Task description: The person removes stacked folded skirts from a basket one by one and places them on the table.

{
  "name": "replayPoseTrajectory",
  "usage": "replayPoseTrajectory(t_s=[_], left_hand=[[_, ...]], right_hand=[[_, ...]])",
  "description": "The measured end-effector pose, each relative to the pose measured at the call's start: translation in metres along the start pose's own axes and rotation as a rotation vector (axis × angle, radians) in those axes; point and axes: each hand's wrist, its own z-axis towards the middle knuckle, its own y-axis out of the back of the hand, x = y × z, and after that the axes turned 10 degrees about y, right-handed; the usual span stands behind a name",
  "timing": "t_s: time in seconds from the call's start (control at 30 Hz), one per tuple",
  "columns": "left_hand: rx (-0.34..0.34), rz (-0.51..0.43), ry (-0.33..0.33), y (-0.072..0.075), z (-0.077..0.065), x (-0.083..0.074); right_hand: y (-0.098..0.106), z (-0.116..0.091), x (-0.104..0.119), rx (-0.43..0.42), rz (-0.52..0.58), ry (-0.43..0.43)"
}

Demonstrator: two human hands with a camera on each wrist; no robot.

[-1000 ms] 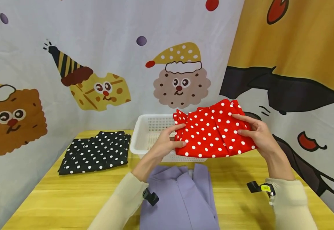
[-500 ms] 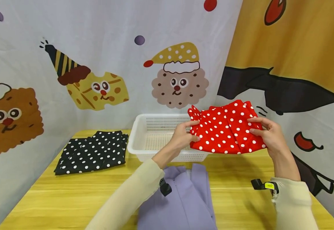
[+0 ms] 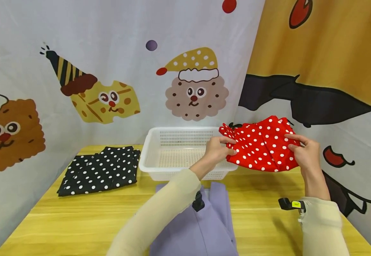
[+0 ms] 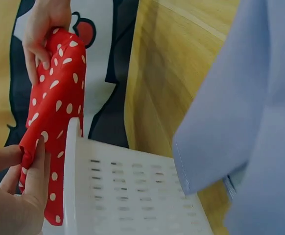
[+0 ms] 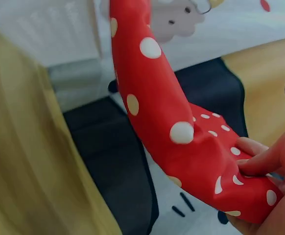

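Observation:
A folded red cloth garment with white polka dots (image 3: 262,145) hangs in the air between both hands, beyond the basket's right end in the head view. My left hand (image 3: 218,151) pinches its left edge between thumb and fingers. On the opposite edge, my right hand (image 3: 306,151) grips the fabric the same way. The left wrist view shows the red garment (image 4: 59,107) dropping beside the basket wall (image 4: 132,186). Seen from the right wrist, the cloth (image 5: 157,122) sags in a thick fold, its edge tucked into the right hand (image 5: 274,171).
A white perforated plastic basket (image 3: 164,172) stands at the table's back. Left of it lies a folded black polka-dot garment (image 3: 100,170). A folded lavender garment (image 3: 188,227) lies in front on the wooden table (image 3: 76,224). A printed cartoon curtain (image 3: 108,35) hangs behind.
Both hands have carried the red polka-dot garment to the right, from in front of the basket to past its right end. The head view has turned slightly right.

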Motion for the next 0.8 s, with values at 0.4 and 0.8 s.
replayPoseTrajectory(t_s=[0.4,0.8], left_hand=[[-0.042,0.274,-0.088,-0.033,0.001,-0.007],[0.198,0.370,0.070,-0.076,-0.004,-0.010]], right_hand=[[0.000,0.002,-0.019,0.091,-0.122,0.047],[-0.010,0.003,-0.050,0.164,-0.222,-0.047]])
